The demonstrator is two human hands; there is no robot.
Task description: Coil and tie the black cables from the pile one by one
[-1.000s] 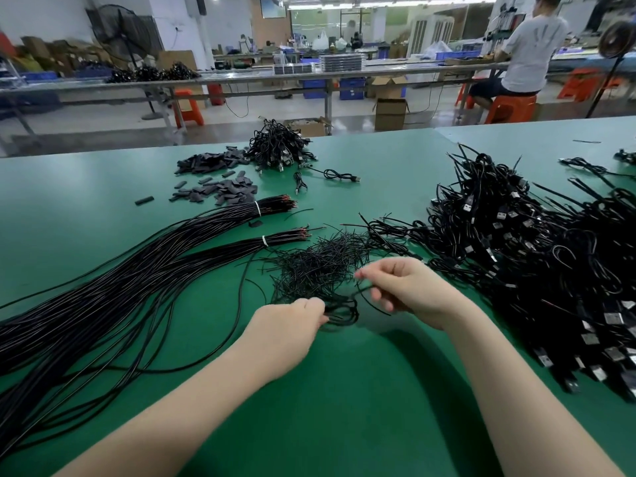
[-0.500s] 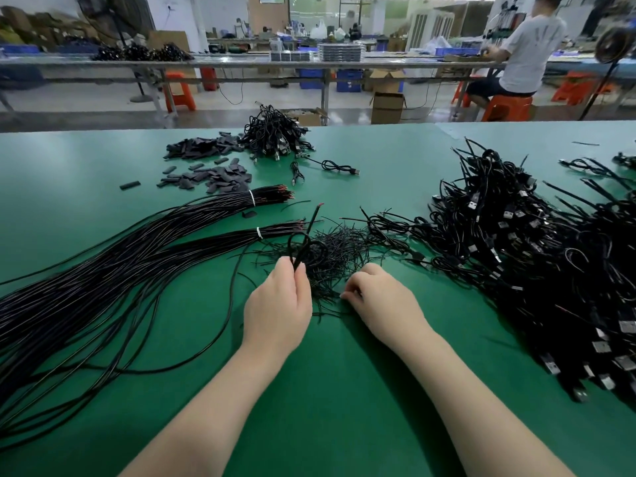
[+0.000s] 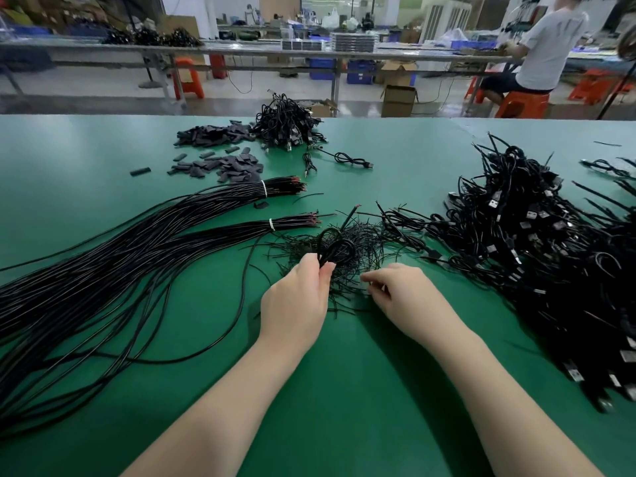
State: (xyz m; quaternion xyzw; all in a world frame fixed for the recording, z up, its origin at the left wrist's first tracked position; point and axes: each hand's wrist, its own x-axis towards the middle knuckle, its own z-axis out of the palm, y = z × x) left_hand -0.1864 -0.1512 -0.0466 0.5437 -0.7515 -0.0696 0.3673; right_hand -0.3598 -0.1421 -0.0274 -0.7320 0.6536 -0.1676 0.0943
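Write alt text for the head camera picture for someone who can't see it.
A person's left hand pinches a coiled black cable over a heap of thin black ties on a green table, while the right hand picks at the ties. Long cable bundles lie left, a pile of finished cables right.
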